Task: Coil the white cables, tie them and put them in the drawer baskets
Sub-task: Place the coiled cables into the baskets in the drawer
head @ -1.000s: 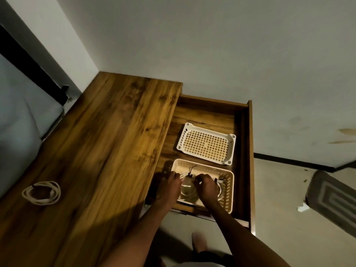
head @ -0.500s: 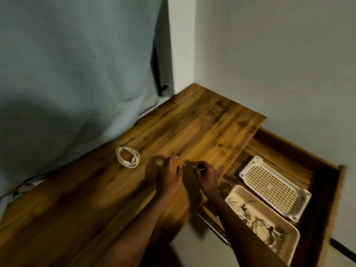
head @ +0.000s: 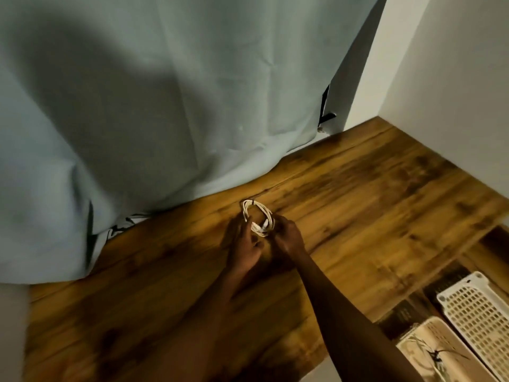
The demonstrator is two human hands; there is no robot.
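- Left hand [head: 246, 245] is curling round the near-left side of the coil [head: 258, 218], fingers gripping it at the white plugs.
- Right hand [head: 288, 236] is pinching the coil's near-right side, fingertips [head: 276, 226] bent in on the strands.
- Both hands are meeting at the coil's near end, almost touching each other.
- Both forearms are reaching in from the near edge of the desk [head: 358, 205], bare, no sleeves showing.
- Coil is a white cable wound in several loops, sitting toward the desk's back edge, roughly mid-length, far end pointing at the curtain [head: 165, 92].
- Dark tie [head: 248, 201] is crossing the coil at its far end.
- Cannot tell whether the coil is lifting off the wood or lying on it.
- Desk is dark-grained wood, running to a corner where two white walls [head: 454, 78] are meeting at the back right.
- Pale blue-grey curtain is hanging along the desk's back-left edge, hem draping over the edge.
- Open drawer [head: 473, 260] is showing at the desk's right end, lower than the top.
- White basket [head: 484, 318] is sitting in the drawer, perforated, its visible floor bare.
- Beige basket [head: 429, 351] is sitting just beside it on the near side, holding pale cable bundles with dark ties [head: 436, 354]; blurred, count unclear.
- Both baskets are lying well apart from the hands.
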